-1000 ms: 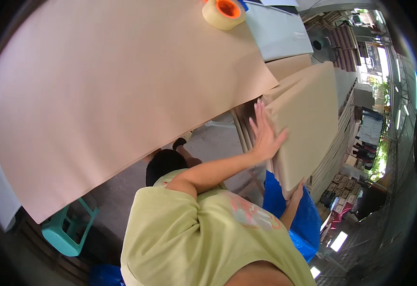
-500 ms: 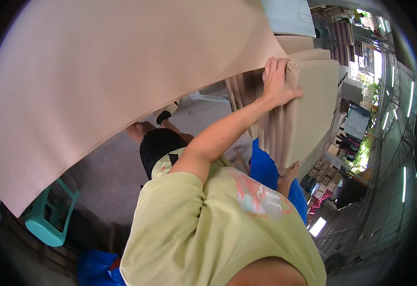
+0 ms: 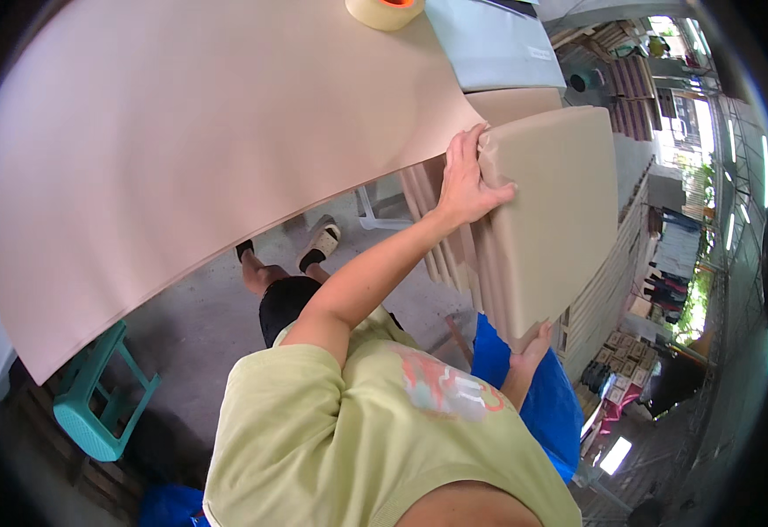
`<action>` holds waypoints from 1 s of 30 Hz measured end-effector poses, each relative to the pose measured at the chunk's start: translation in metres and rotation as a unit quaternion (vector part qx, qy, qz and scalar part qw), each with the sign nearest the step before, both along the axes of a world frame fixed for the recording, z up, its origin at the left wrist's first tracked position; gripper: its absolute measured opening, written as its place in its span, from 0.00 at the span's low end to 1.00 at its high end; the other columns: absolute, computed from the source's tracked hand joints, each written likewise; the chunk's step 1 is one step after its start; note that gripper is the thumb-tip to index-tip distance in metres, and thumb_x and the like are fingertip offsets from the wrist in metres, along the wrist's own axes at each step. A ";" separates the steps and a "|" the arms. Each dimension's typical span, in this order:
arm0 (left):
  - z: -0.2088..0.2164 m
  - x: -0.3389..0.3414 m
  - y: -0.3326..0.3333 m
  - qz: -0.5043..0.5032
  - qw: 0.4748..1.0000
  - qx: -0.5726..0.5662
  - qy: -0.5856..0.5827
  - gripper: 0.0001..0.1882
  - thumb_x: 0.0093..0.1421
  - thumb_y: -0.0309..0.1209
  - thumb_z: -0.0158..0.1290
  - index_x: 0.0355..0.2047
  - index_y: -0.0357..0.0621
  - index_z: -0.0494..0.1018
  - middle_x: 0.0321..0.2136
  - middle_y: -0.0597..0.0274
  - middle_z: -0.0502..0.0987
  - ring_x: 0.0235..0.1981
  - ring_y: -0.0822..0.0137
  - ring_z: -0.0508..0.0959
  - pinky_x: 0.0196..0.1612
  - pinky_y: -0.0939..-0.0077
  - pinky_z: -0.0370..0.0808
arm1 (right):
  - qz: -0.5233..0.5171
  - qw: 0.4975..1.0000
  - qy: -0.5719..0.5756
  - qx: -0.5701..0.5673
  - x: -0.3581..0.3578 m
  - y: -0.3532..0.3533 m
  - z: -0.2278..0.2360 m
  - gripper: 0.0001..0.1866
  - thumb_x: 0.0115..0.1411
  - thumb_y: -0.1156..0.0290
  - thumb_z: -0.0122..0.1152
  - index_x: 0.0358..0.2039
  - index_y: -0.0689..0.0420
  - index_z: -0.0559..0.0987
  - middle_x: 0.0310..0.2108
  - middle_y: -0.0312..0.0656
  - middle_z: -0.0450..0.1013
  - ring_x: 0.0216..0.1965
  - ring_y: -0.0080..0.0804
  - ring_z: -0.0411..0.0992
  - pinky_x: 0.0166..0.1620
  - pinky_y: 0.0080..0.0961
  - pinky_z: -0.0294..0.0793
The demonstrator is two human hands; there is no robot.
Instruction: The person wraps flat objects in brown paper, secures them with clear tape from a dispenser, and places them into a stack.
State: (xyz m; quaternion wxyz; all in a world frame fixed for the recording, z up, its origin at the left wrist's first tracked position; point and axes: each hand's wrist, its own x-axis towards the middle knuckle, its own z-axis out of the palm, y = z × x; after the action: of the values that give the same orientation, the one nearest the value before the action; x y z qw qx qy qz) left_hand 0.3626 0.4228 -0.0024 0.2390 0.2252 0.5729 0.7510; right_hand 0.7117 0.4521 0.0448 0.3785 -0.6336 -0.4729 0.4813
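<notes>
A stack of thick, flat beige panels (image 3: 560, 211) with a smooth, slightly shiny covering stands on edge to my right. My left hand (image 3: 472, 182) grips the near upper corner of its front panel, thumb on the broad face and fingers over the edge. The covering is creased beside those fingers. Down at the lower corner, my right hand (image 3: 532, 351) holds the same panel from below; part of that hand is hidden behind the panel's edge. A wide beige sheet (image 3: 208, 149) lies over the table on my left, its corner reaching close to my left fingers.
A roll of tape (image 3: 384, 12) with an orange core rests on the sheet, near a pale blue flat package (image 3: 494, 48). A green plastic stool (image 3: 94, 404) stands below the sheet's left end. Blue plastic sheeting (image 3: 547, 413) hangs beside my right arm.
The front panel and both my hands have shifted slightly left and down in the picture. My view has moved, bringing the tape roll into sight. Both hands keep their hold.
</notes>
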 end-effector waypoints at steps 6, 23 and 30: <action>-0.016 0.040 -0.054 -0.004 0.983 -0.082 0.165 0.48 0.48 0.46 0.58 0.62 0.41 0.44 0.56 0.43 0.52 0.59 0.46 0.54 0.58 0.56 0.57 | -0.112 0.982 0.141 -0.059 0.010 0.005 0.023 0.31 0.64 0.47 0.34 0.61 0.51 0.56 0.59 0.42 0.57 0.61 0.41 0.54 0.56 0.54 0.57; 0.069 -0.091 -0.480 0.044 0.969 -0.171 0.172 0.24 0.56 0.33 0.54 0.53 0.48 0.65 0.46 0.53 0.71 0.46 0.55 0.73 0.48 0.62 0.70 | 0.409 0.693 -0.370 0.464 -0.238 -0.088 0.103 0.14 0.59 0.69 0.52 0.43 0.61 0.75 0.46 0.48 0.69 0.50 0.45 0.66 0.53 0.34 0.63; 0.053 -0.235 -0.764 0.527 0.765 -0.279 0.242 0.19 0.53 0.30 0.57 0.46 0.43 0.70 0.47 0.55 0.72 0.48 0.56 0.71 0.49 0.66 0.69 | 0.710 0.575 -0.279 0.296 -0.438 -0.358 0.057 0.14 0.55 0.71 0.54 0.43 0.59 0.75 0.43 0.48 0.71 0.46 0.43 0.69 0.48 0.34 0.68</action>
State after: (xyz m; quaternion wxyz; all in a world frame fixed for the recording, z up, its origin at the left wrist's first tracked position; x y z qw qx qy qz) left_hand 0.1274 -0.3416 0.0509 -0.2893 -0.0145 0.8243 0.4864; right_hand 0.2732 0.0941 0.1021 -0.0682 -0.0506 -0.9698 0.2285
